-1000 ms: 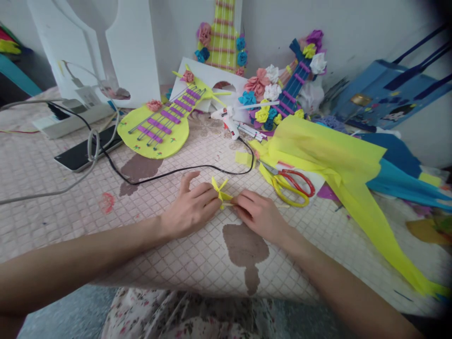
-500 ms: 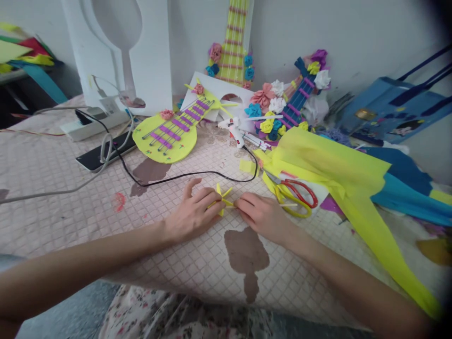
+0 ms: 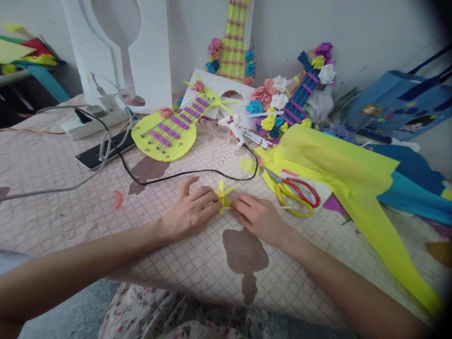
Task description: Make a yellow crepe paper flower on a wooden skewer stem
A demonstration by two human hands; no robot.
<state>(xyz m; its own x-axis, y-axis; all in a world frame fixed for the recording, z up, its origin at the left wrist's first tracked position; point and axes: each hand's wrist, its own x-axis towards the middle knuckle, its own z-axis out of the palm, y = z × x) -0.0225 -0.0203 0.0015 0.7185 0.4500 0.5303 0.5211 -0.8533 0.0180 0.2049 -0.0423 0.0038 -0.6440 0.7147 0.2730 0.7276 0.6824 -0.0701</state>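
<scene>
Grip closed both sides: your left hand [image 3: 189, 216] and right hand [image 3: 259, 217] pinch the yellow star-shaped piece [image 3: 223, 201] between them, over the tabletop [image 3: 201, 259]. Uneven pull could tear or crease it.

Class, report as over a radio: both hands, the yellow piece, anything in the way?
Left hand touching yellow petalled piece. Right hand holding thin pale stick; stick-to-piece contact unclear. Black cord close beyond left hand, not between hands.

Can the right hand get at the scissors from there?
Probably yes: the scissors lie largely uncovered just beyond the right hand, though it seems to be holding a pale stick.
</scene>
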